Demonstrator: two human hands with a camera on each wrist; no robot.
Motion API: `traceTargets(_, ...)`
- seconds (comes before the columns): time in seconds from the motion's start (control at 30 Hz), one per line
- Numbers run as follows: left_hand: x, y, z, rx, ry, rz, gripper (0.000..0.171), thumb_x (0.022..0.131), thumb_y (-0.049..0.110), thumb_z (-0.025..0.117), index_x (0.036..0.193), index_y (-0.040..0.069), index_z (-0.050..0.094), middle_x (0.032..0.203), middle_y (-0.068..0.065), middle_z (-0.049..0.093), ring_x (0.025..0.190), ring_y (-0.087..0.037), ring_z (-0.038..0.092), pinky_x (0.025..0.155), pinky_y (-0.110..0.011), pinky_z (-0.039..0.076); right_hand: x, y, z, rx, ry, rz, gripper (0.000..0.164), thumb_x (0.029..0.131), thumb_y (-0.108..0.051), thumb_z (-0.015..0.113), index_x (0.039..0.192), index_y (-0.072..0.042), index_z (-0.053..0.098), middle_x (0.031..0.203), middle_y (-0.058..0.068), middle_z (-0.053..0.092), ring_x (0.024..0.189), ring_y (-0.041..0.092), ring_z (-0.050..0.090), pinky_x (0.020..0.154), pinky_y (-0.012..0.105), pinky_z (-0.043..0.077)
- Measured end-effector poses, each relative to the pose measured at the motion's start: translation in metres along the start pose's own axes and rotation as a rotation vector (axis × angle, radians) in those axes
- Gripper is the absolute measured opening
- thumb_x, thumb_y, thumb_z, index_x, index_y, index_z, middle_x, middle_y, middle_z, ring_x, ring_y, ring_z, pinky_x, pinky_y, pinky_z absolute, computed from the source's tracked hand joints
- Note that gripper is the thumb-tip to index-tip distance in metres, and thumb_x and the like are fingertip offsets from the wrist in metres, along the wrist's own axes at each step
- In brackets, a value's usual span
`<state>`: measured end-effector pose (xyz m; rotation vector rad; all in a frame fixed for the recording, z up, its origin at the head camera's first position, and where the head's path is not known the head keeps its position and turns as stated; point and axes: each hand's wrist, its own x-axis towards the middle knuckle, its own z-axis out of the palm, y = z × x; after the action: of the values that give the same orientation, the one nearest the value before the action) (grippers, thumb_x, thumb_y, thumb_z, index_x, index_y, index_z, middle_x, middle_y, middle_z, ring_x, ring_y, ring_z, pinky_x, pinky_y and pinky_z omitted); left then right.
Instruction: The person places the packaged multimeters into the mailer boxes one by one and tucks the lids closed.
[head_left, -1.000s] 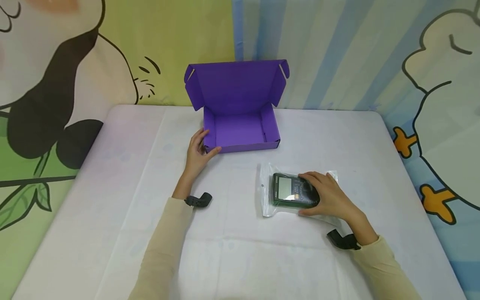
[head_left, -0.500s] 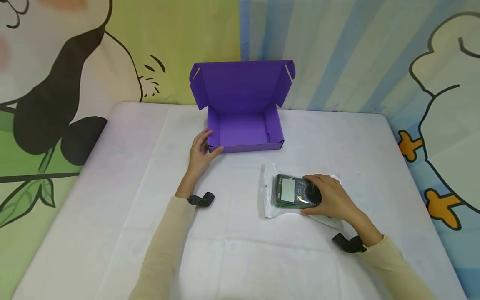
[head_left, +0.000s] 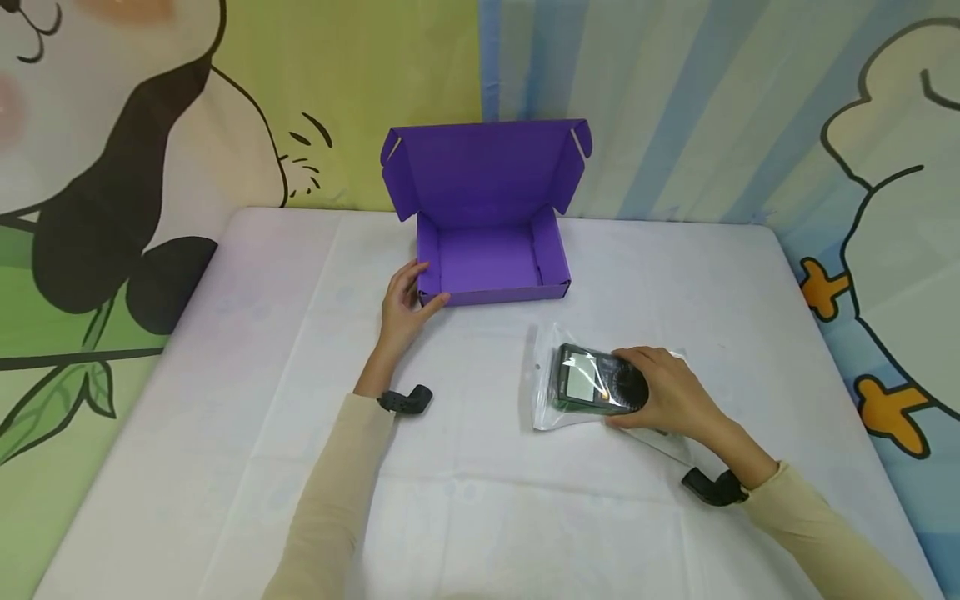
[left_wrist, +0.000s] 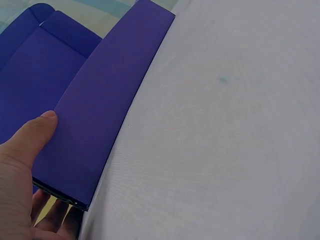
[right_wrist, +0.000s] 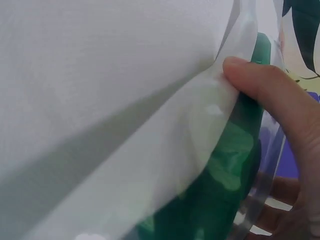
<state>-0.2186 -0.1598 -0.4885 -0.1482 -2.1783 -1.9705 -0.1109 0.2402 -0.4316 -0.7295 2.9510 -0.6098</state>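
An open purple cardboard box [head_left: 491, 258] stands near the back of the white table, its lid raised and its inside bare. My left hand [head_left: 402, 312] grips the box's front left corner. In the left wrist view the thumb [left_wrist: 37, 132] lies against the front wall and the other fingers are at the side. To the right and nearer, my right hand [head_left: 667, 392] holds a dark multimeter [head_left: 596, 379] with a green case, a grey screen and a round dial. It sits inside a clear plastic bag [head_left: 546, 400]. In the right wrist view the thumb [right_wrist: 255, 75] presses the bag along the green side.
The white tablecloth [head_left: 480, 533] covers the whole table. Behind it hangs a cartoon-printed backdrop [head_left: 690, 108], close to the box's raised lid. A black wrist camera [head_left: 408, 400] sits on the left wrist, another black wrist camera [head_left: 716, 487] on the right.
The multimeter has tilted a little in my right hand, and the glare on its screen has shifted. My right wrist has moved slightly right. My left hand keeps its grip on the box.
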Motion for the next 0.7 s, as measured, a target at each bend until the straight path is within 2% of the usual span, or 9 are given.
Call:
traceTargets(0.23, -0.008, 0.032, 0.001, 0.024, -0.013, -0.003, 0.06, 0.083, -0.001, 0.075, 0.137, -0.006, 0.049, 0.151, -0.024, 0.031, 0.139, -0.039, 0.035, 0.115, -0.044, 0.029, 0.003, 0.001, -0.006, 0.031, 0.026, 0.043, 0.094, 0.056, -0.041, 0.093, 0.131, 0.002, 0.054, 0.127, 0.025, 0.057, 0.114, 0.043, 0.053, 0.087, 0.063, 0.046)
traceTargets(0.5, -0.009, 0.035, -0.001, 0.034, -0.026, -0.002, 0.06, 0.084, 0.0, 0.074, 0.137, -0.007, 0.048, 0.152, -0.023, 0.031, 0.139, -0.037, 0.035, 0.115, -0.044, 0.029, 0.008, 0.0, -0.02, 0.035, 0.09, 0.042, 0.091, 0.057, -0.038, 0.093, 0.129, 0.001, 0.054, 0.121, 0.024, 0.059, 0.107, 0.04, 0.056, 0.08, 0.061, 0.048)
traceTargets(0.7, -0.011, 0.034, 0.0, 0.051, -0.023, 0.004, 0.057, 0.084, -0.001, 0.074, 0.135, -0.008, 0.049, 0.152, -0.024, 0.031, 0.139, -0.039, 0.035, 0.115, -0.046, 0.029, 0.014, -0.002, -0.031, 0.099, 0.108, 0.097, 0.09, 0.06, -0.034, 0.093, 0.131, 0.003, 0.053, 0.121, 0.026, 0.057, 0.104, 0.04, 0.053, 0.079, 0.059, 0.048)
